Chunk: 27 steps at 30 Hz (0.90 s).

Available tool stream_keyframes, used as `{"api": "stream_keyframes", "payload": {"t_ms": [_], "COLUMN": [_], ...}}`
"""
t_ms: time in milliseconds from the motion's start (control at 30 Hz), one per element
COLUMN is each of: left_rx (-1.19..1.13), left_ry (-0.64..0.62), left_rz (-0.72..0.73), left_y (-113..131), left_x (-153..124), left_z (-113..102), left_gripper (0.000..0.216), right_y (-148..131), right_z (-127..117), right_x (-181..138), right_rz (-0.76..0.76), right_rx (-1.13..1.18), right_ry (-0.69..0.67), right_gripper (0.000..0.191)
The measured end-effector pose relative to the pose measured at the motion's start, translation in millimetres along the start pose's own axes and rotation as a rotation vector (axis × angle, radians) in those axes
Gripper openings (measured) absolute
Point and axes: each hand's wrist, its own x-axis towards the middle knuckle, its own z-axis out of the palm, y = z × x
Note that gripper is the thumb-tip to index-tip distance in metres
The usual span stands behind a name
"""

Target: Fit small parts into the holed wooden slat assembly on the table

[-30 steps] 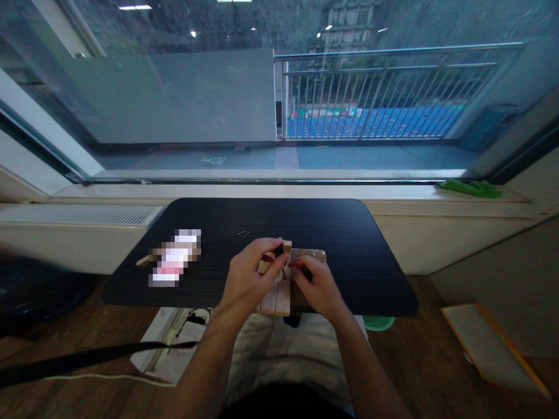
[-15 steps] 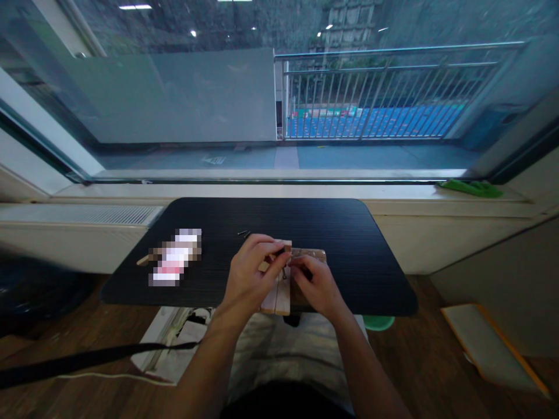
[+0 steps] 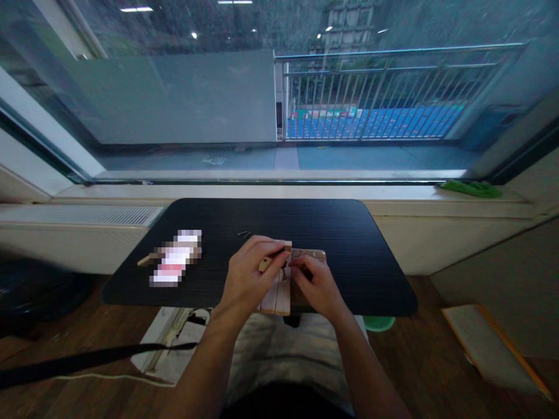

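My left hand (image 3: 247,278) is curled around a small wooden-handled tool (image 3: 265,265) at the near edge of the black table (image 3: 340,233). Its tip meets a small dark metal part at the gap between my hands. My right hand (image 3: 315,283) is closed in a pinch right beside it, resting on a brown wooden block (image 3: 311,255); what its fingers hold is too small to name. Pale wooden slats (image 3: 278,295) lie under both hands and stick out over the table's front edge.
A few small nails (image 3: 243,234) lie on the table beyond my left hand. A blurred packet (image 3: 174,265) and a wooden stick (image 3: 143,261) sit at the table's left. A green cloth (image 3: 470,188) is on the windowsill. Boards (image 3: 489,343) lie on the floor, right.
My left hand has turned slightly, bringing the wooden handle into plainer view. My right hand has stayed in place on the block.
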Motion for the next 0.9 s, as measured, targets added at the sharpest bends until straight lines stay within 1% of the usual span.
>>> {"api": "stream_keyframes", "payload": {"t_ms": [133, 267, 600, 733, 900], "left_rx": [-0.005, -0.009, -0.057, -0.075, -0.078], "left_ry": [-0.005, -0.016, -0.024, -0.018, -0.034], "left_rz": [-0.013, 0.007, -0.001, -0.008, -0.021], "left_y": [0.8, 2.2, 5.1, 6.5, 8.2], "left_x": [-0.3, 1.0, 0.9, 1.5, 2.1], "left_z": [0.5, 0.1, -0.4, -0.7, -1.5], "left_gripper": [0.008, 0.007, 0.013, 0.016, 0.014], "right_y": [1.0, 1.3, 1.2, 1.1, 1.7], "right_z": [0.2, -0.5, -0.7, -1.5, -1.6], "right_x": [0.0, 0.1, 0.4, 0.1, -0.4], "right_rz": [0.006, -0.004, -0.008, -0.008, -0.025], "right_rx": [-0.004, 0.0, -0.01, -0.019, -0.02], "right_ry": [0.001, -0.008, -0.023, -0.043, -0.078], "right_gripper": [0.014, 0.014, 0.015, 0.015, 0.015]}}
